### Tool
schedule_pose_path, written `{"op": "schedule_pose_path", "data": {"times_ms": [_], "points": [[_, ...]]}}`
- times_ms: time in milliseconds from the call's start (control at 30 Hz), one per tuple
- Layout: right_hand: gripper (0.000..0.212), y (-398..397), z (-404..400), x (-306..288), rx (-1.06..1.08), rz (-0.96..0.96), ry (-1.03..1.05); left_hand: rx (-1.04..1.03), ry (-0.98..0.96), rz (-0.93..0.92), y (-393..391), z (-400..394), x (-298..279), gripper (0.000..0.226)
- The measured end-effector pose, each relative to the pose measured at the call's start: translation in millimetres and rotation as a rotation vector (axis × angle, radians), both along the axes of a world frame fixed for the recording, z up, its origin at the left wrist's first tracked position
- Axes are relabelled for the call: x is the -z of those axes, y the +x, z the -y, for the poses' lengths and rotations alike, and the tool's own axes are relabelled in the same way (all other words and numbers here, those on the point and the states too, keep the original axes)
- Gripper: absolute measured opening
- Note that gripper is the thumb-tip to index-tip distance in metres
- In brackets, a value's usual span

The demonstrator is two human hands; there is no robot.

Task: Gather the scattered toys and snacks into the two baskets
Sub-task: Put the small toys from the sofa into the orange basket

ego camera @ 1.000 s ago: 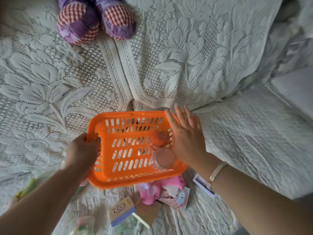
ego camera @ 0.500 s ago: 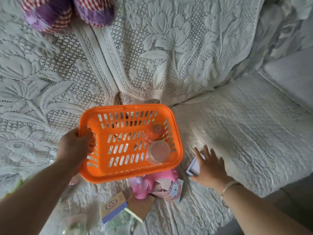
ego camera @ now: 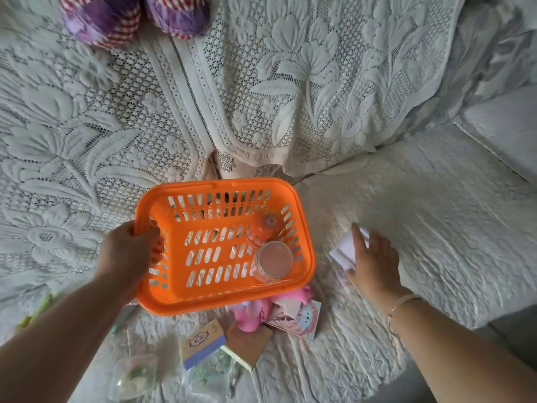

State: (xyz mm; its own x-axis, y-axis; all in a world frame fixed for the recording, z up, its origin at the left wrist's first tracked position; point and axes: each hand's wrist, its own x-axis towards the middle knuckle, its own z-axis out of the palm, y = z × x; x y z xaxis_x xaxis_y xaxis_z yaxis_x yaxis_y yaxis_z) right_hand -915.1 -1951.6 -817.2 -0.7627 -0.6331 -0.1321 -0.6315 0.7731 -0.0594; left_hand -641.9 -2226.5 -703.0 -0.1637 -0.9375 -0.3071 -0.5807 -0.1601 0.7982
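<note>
Left hand [ego camera: 130, 251] gripping the left rim of the orange basket [ego camera: 162, 298], fingers curled over the edge. Inside the basket, at its right end, an orange-topped bottle [ego camera: 263, 228] and a clear jar [ego camera: 273, 261] touching each other. Right hand [ego camera: 370, 263] lying over a white card [ego camera: 344, 251] on the quilted cover [ego camera: 436, 228] just right of the basket, fingers nearly straight, blurred. Below the basket, a pink toy [ego camera: 252, 311], a picture card [ego camera: 302, 318], a small box [ego camera: 202, 341], clear packets [ego camera: 135, 373]. Purple checked slippers [ego camera: 110, 21] at the top edge
</note>
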Motion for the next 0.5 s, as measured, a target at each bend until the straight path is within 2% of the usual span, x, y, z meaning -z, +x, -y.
{"op": "schedule_pose_path", "data": {"times_ms": [133,300,400,500], "points": [[0.104,-27,35,-56,-0.004,-0.160,-0.190,-0.004,-0.003,0.002,0,-4,-8,0.018],[0.101,-27,97,-131,-0.049,-0.212,-0.532,-0.010,0.008,-0.028,3,-5,-18,0.018],[0.098,9,132,-161,-0.257,-0.168,-0.663,-0.019,0.026,-0.061,9,-3,-24,0.015],[0.095,61,152,-172,-0.518,-0.056,-0.619,-0.029,0.018,-0.070,15,1,-27,0.017]]}}
